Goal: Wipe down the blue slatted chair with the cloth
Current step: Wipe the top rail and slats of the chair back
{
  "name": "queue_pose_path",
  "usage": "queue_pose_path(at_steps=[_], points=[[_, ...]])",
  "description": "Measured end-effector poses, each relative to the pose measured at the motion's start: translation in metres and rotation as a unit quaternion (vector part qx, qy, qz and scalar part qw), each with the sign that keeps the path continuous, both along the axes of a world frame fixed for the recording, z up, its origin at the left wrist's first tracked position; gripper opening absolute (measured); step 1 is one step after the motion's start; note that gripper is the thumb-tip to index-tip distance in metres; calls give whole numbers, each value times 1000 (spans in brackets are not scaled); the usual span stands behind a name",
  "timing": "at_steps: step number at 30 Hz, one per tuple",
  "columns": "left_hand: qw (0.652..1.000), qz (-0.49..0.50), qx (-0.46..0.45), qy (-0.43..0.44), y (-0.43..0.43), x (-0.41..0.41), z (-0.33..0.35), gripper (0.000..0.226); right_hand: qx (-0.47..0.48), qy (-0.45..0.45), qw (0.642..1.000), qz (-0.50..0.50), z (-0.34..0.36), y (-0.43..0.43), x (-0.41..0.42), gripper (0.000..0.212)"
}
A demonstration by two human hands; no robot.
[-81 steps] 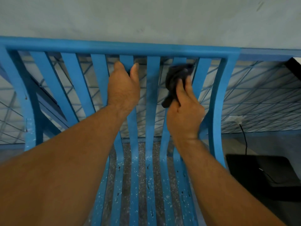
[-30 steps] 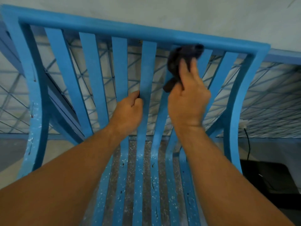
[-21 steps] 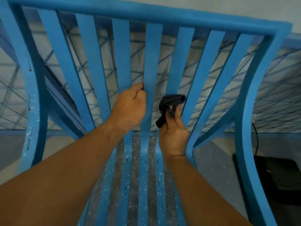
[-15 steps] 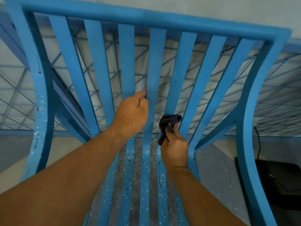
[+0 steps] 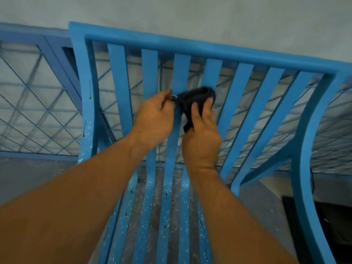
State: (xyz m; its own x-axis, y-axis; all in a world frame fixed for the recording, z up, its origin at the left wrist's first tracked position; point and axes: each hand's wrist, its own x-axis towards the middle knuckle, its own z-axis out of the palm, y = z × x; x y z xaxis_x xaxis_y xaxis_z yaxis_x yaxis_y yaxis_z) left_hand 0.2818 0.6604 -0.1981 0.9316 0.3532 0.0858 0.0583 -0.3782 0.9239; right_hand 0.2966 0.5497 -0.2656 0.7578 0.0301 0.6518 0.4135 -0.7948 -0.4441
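Two hands, frame centre: left hand grip curled round slat of chair; right hand grip pinching cloth, risen from slat base to mid-height, upstroke underway

Bare utility-type space, perhaps a porch, exact kind unclear; plain grey plastered wall; blue-painted diamond-lattice metal grille; grey concrete floor; white-flecked blue-painted slatted chair.

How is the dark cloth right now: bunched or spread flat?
Bunched. The dark fabric cloth sits in thick wadded folds under the curled fingers of the right hand, pressed against the back of the blue slatted chair.
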Motion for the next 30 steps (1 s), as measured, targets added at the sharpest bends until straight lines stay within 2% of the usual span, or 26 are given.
queue_pose_path(at_steps=[3, 7, 9, 12, 13, 15, 17, 18, 21, 23, 25, 27, 29, 30], points=[[999, -41, -29, -4, -2, 1, -2, 29, 3, 54, 998, -10, -56, -9, -27, 60], [998, -52, -21, -3, 0, 1, -8, 27, -48, 227, 973, -16, -121, -14, -70, 61], [998, -55, -23, 2, 1, 0, -8, 25, -56, 294, 954, -14, -130, -16, -77, 56], [998, -60, -33, 11, 5, -5, -8, 27, -12, 372, 927, -50, -110, -29, -78, 50], [998, -54, -30, 14, 6, -9, -9, 27, 23, 351, 935, -44, -92, -32, -78, 48], [1000, -9, -9, 6, 10, -19, -10, 25, 97, 207, 973, -21, -41, -29, -74, 46], [999, 52, 10, -11, 14, -25, -10, 29, 100, 60, 993, -24, 5, -22, -55, 45], [997, 76, 15, -20, 17, -27, -9, 30, 96, 18, 995, -32, 23, -18, -40, 46], [992, 112, 32, -44, 22, -28, -1, 32, 77, -4, 996, -37, 42, -9, -5, 48], [989, 124, 49, -62, 25, -27, 3, 33, 4, 39, 999, -31, 14, -11, -6, 50], [987, 132, 62, -74, 28, -26, 4, 32, -42, 146, 988, -21, -28, -21, -27, 54], [986, 132, 71, -75, 31, -26, 2, 31, -63, 273, 959, -29, -58, -30, -50, 55], [985, 136, 79, -70, 33, -30, 0, 32, -49, 351, 934, -39, -65, -36, -63, 55], [984, 144, 82, -69, 35, -32, -1, 32, 2, 347, 937, -42, -57, -36, -67, 53]])
